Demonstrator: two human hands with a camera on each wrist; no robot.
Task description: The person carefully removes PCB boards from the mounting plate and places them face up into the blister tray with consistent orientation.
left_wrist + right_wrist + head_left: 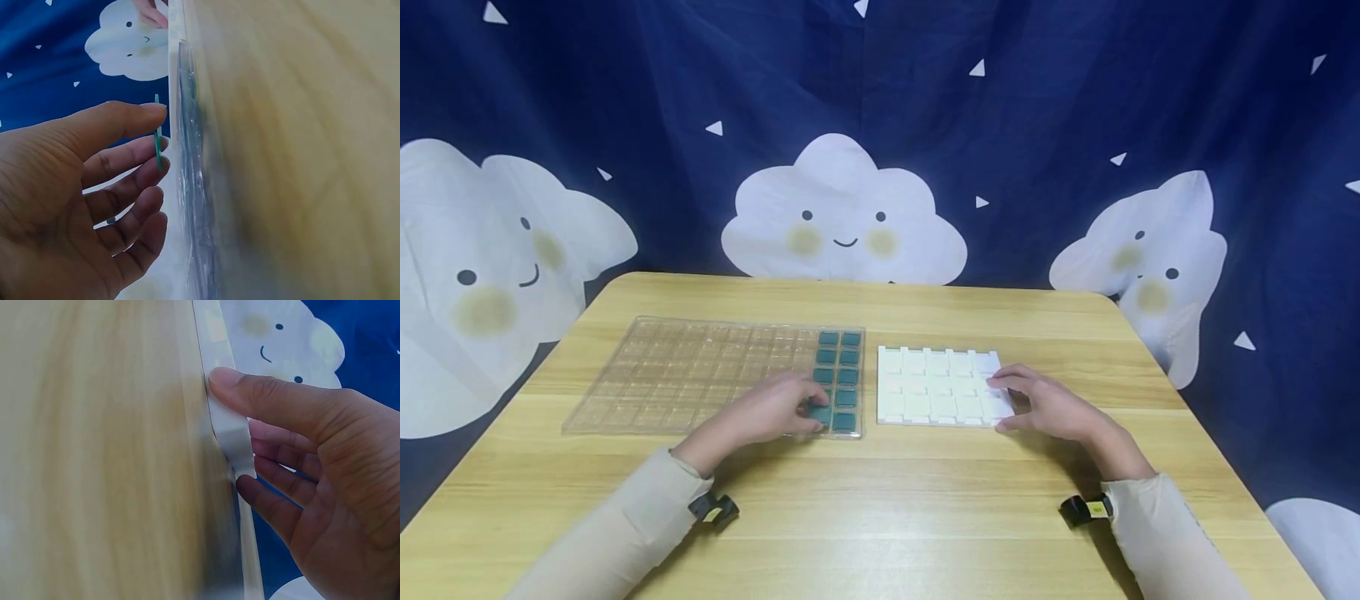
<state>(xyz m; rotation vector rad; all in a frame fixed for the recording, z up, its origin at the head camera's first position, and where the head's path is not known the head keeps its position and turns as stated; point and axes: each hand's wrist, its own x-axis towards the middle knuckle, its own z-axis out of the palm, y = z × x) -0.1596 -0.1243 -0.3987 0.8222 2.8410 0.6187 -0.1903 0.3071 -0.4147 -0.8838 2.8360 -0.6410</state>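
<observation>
My left hand (pixel 778 406) is over the right part of a clear plastic tray (pixel 576 425). Between thumb and fingertips it pinches a thin green circuit board (pixel 157 147), seen edge-on and above the tray in the left wrist view. Several more small green boards (pixel 847 377) sit in the two rightmost columns of pockets. At the right end of a white slotted tray (pixel 928 383), my right hand (pixel 1048 404) grips the side, its thumb (pixel 226 378) against the near edge and the fingers curved about the corner.
Both trays lie on a wooden table (pixel 917 508), the white one close to the right of the clear one. The clear tray's left pockets show no boards. A dark blue curtain (pixel 865 83) with clouds hangs behind the table.
</observation>
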